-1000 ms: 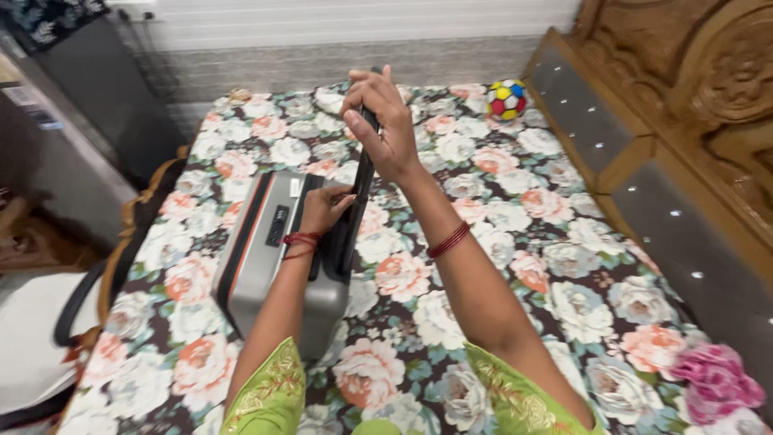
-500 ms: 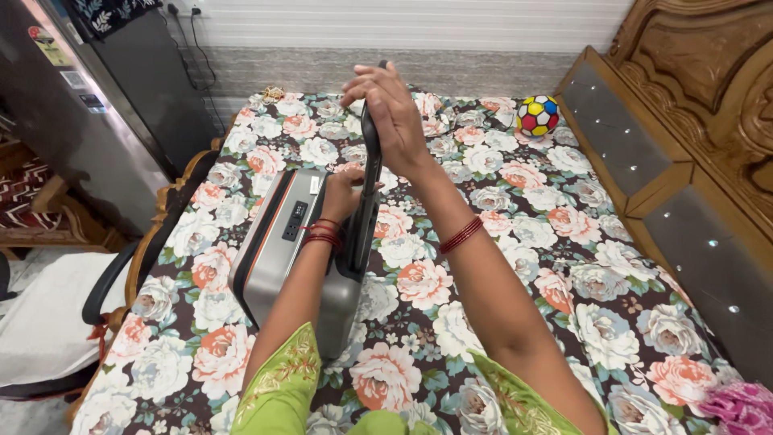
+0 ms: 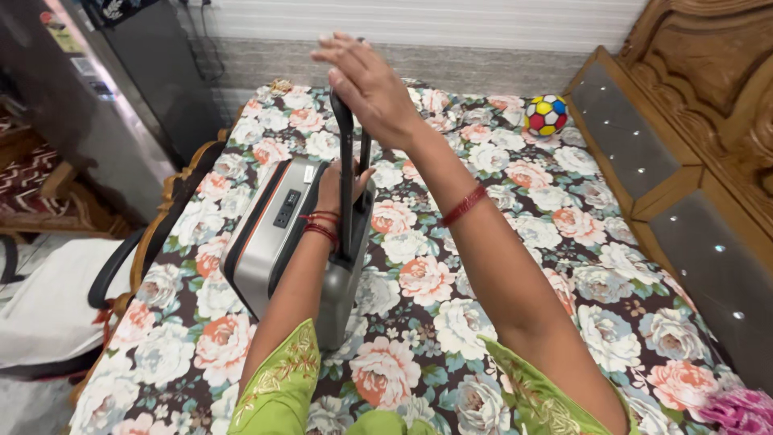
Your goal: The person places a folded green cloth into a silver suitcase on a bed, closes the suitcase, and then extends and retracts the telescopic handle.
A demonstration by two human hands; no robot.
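Since 0.5 s ago the right hand (image 3: 366,84) has loosened: before, its fingers were wrapped around the top bar of the black telescopic pull handle (image 3: 346,173); now the fingers are spread wide and lifted, with only the palm resting on the handle's top end. Both black handle rails now show as 2 separate rods, where earlier they read as 1 dark strip. Left hand (image 3: 334,189) stays low, pressed against the top edge of the silver-grey hard-shell suitcase with orange trim (image 3: 278,242); its fingers are hidden behind the rails, so cannot tell whether they grip or lie flat. Red thread bands circle both wrists. Suitcase stands on its side on the bed covered by a dark floral sheet (image 3: 499,266), left of centre, near the bed's left edge, its lock panel facing up and left. Handle is drawn out and rises toward the camera from the case's near end. Small multicoloured ball with red, yellow, blue and white patches (image 3: 546,114) lies on the sheet at the far right, just beside the carved wooden headboard with padded grey panels (image 3: 684,161), well apart from both hands. Pink fabric bundle (image 3: 737,411) sits at the lower right corner. Tall dark metal cabinet (image 3: 121,97) stands to the left of the bed.
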